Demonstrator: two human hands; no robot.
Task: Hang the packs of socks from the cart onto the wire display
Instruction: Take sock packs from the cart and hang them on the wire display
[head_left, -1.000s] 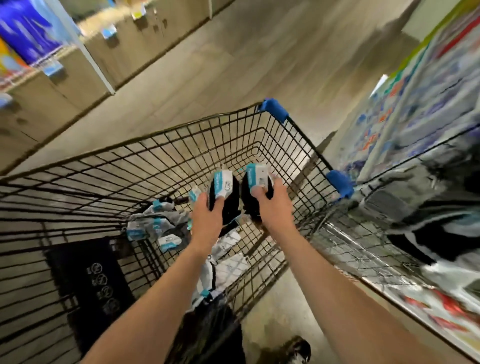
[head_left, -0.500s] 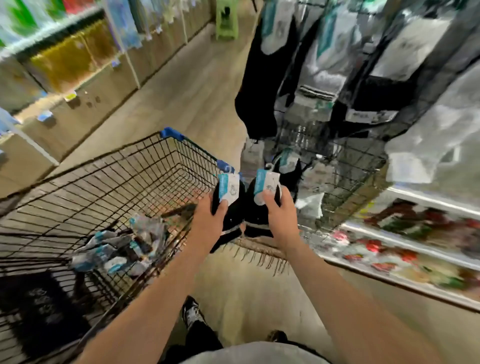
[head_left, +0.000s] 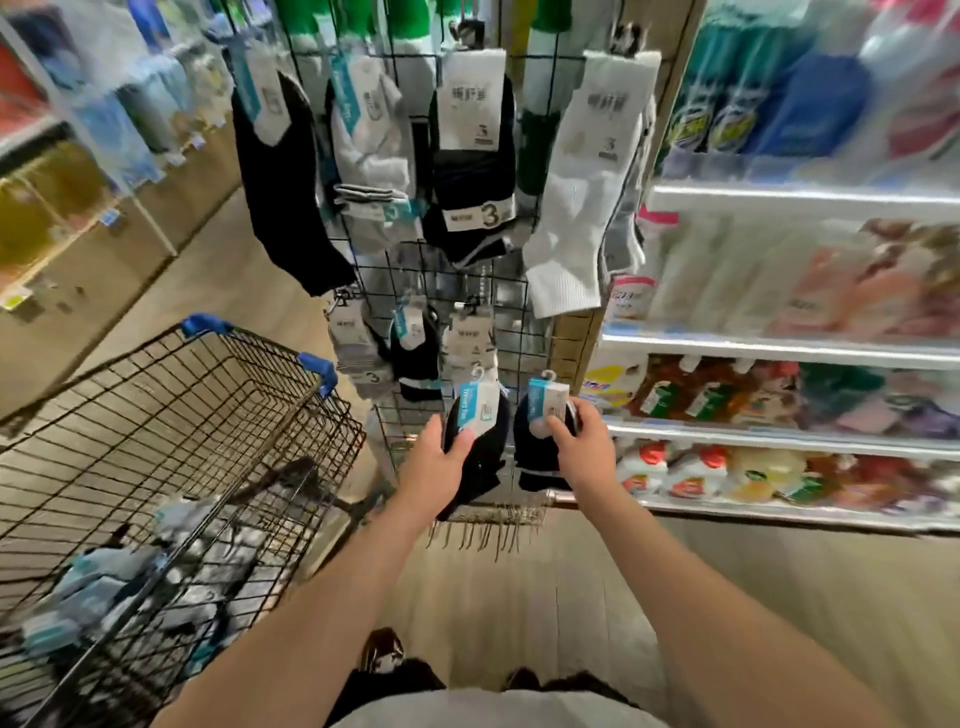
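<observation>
Gripping one black sock pack (head_left: 483, 415) in left hand (head_left: 434, 460) and second pack (head_left: 534, 436) in right hand (head_left: 582, 449), hands apart, both packs held up just before lower wire display (head_left: 522, 312), cart (head_left: 249, 387) with loose packs (head_left: 109, 577) down-left of hands.

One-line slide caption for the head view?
Left hand holds left sock pack, right hand holds right sock pack, facing the wire display; cart of packs alongside.

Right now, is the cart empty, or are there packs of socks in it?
Not empty. A loose pile of sock packs lies on the bottom of the cart, at its near end; how many cannot be told from the blur.
</observation>
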